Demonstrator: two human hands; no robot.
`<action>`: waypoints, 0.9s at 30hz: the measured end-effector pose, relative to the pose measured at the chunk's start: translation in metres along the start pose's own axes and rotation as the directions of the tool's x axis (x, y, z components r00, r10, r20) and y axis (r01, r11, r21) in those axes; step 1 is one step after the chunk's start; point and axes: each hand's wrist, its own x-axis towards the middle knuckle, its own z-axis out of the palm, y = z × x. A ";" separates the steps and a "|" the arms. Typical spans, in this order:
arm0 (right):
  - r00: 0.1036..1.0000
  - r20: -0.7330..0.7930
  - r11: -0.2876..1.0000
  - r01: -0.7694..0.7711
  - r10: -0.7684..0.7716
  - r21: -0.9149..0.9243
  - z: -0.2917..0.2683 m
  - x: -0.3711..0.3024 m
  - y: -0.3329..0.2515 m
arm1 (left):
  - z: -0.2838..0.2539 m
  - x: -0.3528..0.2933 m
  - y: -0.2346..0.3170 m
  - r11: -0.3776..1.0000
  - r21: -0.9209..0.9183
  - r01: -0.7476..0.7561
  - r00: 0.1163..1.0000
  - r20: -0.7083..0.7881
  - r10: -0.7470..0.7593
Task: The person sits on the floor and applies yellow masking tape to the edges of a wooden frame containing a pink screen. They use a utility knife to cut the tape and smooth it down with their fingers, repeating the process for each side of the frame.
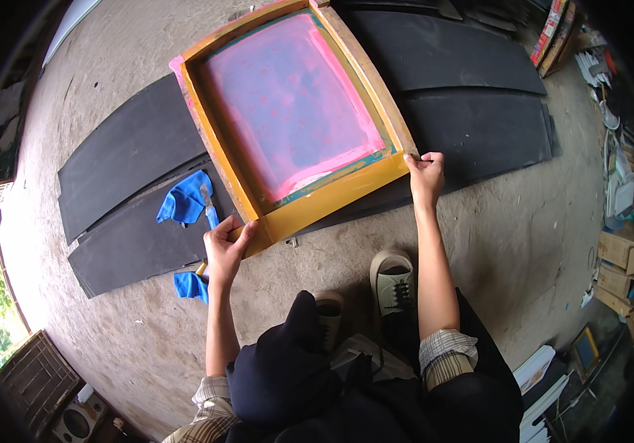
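Observation:
A screen-printing frame (287,103) lies tilted across black sheets, its mesh smeared pink and its wooden sides covered with yellow-brown tape. Along its near side runs a wide, shiny strip of yellow-brown tape (332,193). My left hand (227,249) grips the strip's left end at the near-left corner, thumb and fingers closed. At the near-right corner, my right hand (426,177) pinches the other end. How firmly the strip sticks to the frame, I cannot tell. Left of the frame lie a blue cloth (184,198) and a blue-handled tool (211,215) with a narrow grey blade.
Black sheets (129,140) spread on the concrete floor (132,340) to both sides of the frame. A second blue cloth (191,286) lies close to my left wrist. My shoe (392,280) stands just before the frame. Boxes (618,251) and clutter line the right.

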 end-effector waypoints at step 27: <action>0.894 0.289 0.828 -0.142 0.343 -0.543 -0.003 0.043 0.035 | -0.044 -0.006 -0.011 0.750 0.620 -0.231 0.973 0.139 0.184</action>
